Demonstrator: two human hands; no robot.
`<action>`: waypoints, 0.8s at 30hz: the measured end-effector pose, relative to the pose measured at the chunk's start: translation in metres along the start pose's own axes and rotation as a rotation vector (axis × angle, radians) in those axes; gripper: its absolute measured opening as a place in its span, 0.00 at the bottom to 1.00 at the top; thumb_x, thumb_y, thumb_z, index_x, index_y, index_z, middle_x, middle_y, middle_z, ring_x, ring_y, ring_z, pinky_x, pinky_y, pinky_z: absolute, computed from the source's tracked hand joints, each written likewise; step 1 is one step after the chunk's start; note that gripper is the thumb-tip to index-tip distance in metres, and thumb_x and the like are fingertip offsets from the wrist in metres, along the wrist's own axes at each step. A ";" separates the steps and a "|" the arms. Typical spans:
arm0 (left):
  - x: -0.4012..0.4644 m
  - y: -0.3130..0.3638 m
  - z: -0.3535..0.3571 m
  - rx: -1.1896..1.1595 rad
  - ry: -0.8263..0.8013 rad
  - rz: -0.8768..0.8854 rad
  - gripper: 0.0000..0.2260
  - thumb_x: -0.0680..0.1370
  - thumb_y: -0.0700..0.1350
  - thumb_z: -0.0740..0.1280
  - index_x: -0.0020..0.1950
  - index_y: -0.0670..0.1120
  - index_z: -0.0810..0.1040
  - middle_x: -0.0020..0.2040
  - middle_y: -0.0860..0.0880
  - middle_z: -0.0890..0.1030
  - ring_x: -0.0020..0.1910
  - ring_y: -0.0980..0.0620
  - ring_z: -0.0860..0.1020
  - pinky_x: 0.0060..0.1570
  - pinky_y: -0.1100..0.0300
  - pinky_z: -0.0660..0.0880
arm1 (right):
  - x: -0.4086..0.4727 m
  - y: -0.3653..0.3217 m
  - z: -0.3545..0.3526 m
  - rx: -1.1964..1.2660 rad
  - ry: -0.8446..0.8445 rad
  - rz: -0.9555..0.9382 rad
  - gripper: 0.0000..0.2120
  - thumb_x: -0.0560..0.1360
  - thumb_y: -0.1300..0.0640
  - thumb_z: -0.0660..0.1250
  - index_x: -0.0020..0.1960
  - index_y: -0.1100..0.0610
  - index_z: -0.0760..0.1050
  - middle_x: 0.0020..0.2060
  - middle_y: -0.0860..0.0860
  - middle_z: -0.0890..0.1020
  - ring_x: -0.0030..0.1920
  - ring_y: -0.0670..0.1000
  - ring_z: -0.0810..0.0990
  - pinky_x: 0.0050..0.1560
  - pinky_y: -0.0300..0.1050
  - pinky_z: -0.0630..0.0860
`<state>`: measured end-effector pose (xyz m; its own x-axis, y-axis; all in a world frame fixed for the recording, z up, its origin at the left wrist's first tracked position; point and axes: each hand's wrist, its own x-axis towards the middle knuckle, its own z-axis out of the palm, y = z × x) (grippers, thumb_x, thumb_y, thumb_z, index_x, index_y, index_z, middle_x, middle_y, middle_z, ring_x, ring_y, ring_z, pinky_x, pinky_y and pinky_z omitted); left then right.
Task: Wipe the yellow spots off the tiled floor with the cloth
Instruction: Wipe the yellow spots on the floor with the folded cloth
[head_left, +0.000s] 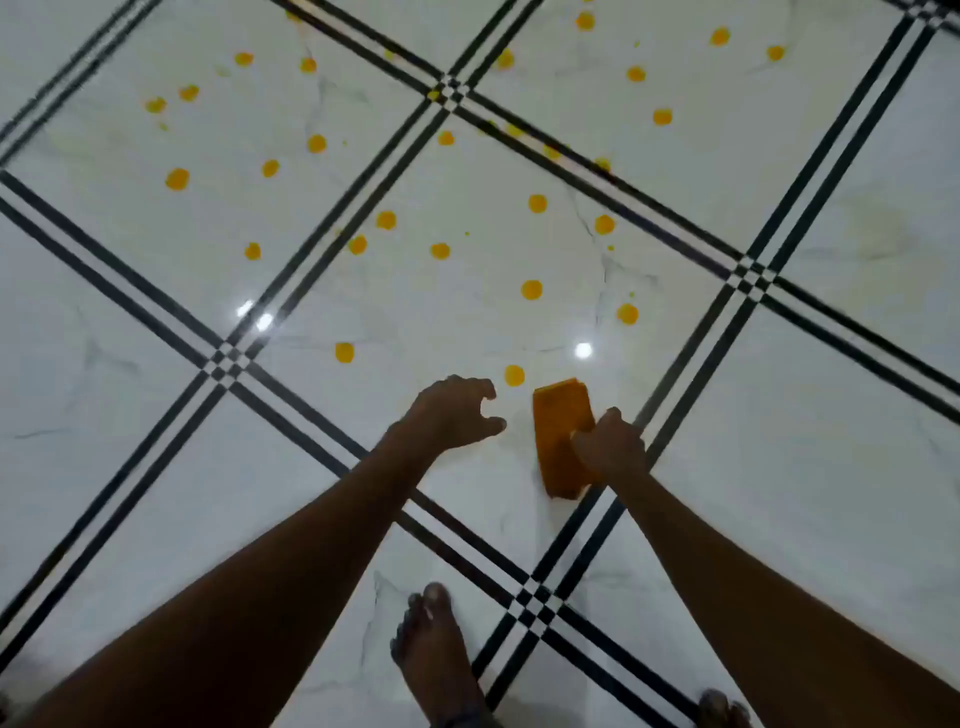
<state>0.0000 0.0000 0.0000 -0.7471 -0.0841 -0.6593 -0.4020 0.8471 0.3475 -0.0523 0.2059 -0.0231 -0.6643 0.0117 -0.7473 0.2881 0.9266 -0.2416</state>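
Cloth (561, 436): orange, folded to a narrow block, lying flat on the white tiled floor (857, 467), long axis running roughly 12 to 6 o'clock with a slight lean, far end toward the spill. Right hand (610, 449) sits on its near right edge, grip clamped on the cloth at about the middle of its length, knuckles up, forearm coming in from 5 o'clock. Nearest yellow spot (514, 375) lies just beyond the cloth's far end, at about 11 o'clock from it, close but apart; no contact visible. Next spots (531, 289) and (627, 314) lie farther out at 12 to 1 o'clock, and the bulk of the spatter spreads well beyond, across several tiles and the black double grout lines (332, 249). Left hand (457, 413) hovers just beside the cloth at its 9 o'clock, grip apart and empty, fingers curled, thumb toward the cloth; whether it touches the floor I cannot tell. Bare foot (436, 654) planted at 6 o'clock. Judgement: wiping scarcely begun; a short push forward and slightly left, along the cloth's own axis, would take the nearest spot.
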 end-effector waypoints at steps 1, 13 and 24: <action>0.010 -0.004 0.006 0.013 -0.008 0.007 0.23 0.77 0.58 0.68 0.69 0.51 0.74 0.63 0.49 0.80 0.66 0.47 0.73 0.64 0.54 0.70 | 0.006 0.004 0.011 0.037 0.043 0.038 0.22 0.78 0.54 0.67 0.66 0.64 0.68 0.59 0.60 0.79 0.60 0.62 0.80 0.54 0.51 0.76; 0.069 0.000 -0.015 -0.217 0.044 0.418 0.39 0.68 0.41 0.79 0.76 0.48 0.68 0.71 0.48 0.72 0.68 0.52 0.71 0.63 0.60 0.70 | 0.030 -0.029 -0.044 0.100 -0.097 -0.580 0.07 0.74 0.61 0.72 0.46 0.49 0.79 0.42 0.48 0.83 0.43 0.52 0.82 0.41 0.44 0.78; 0.047 0.010 -0.089 -0.209 0.528 0.424 0.07 0.70 0.45 0.78 0.47 0.47 0.87 0.44 0.53 0.86 0.46 0.59 0.80 0.50 0.68 0.73 | 0.014 -0.087 -0.114 -0.063 0.245 -0.794 0.08 0.71 0.62 0.72 0.45 0.48 0.81 0.38 0.46 0.82 0.40 0.49 0.81 0.38 0.43 0.76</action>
<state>-0.0863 -0.0421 0.0324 -0.9973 -0.0578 -0.0458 -0.0736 0.7491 0.6583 -0.1650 0.1679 0.0580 -0.7869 -0.5796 -0.2118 -0.3639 0.7130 -0.5993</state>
